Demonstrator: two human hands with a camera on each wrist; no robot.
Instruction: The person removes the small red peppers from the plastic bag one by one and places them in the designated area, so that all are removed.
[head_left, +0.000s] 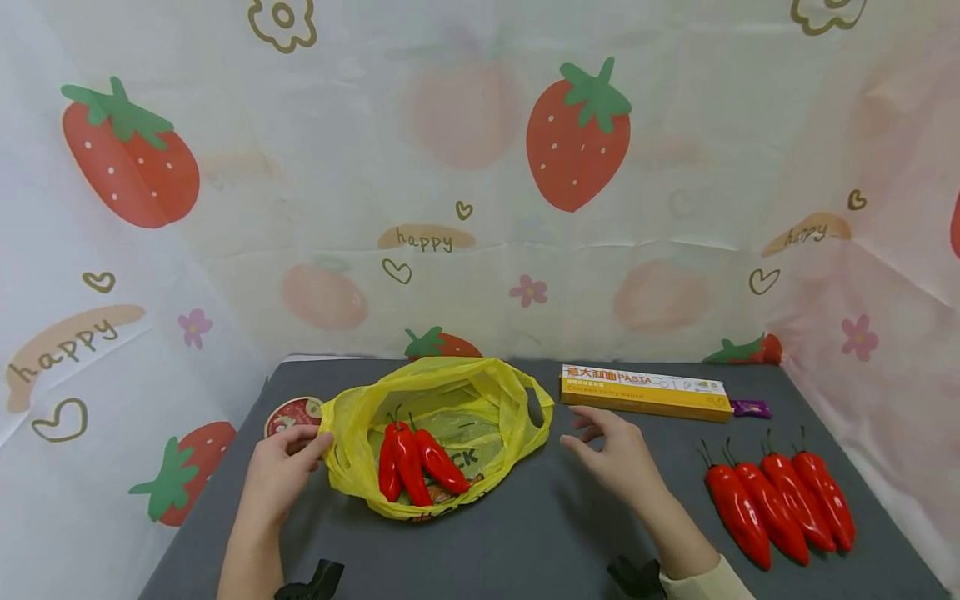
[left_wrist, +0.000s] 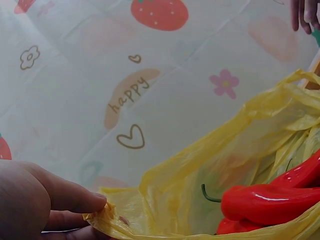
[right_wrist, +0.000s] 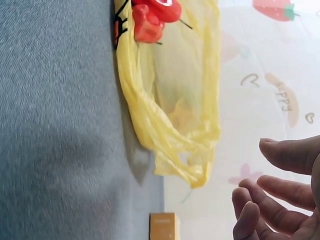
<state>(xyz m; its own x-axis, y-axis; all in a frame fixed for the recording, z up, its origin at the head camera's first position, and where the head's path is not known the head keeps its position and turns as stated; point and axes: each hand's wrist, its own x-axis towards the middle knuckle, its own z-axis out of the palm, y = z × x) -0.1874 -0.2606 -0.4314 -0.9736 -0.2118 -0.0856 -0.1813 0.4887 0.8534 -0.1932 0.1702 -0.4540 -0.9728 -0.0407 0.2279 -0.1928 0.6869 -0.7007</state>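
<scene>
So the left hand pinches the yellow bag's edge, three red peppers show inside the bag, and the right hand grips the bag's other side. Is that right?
Not quite: the right hand holds nothing and is apart from the yellow bag, as the right wrist view shows. The left hand does pinch its edge, and three red peppers show inside.

Pasta box [head_left: 645, 393]: yellow and white, near the counter [head_left: 510, 554]'s back edge.
Purple packet [head_left: 752, 408]: at the box's right end.
Round red item [head_left: 292, 412]: left side, partly hidden.
Backdrop [head_left: 495, 187]: strawberry-printed cloth.
</scene>
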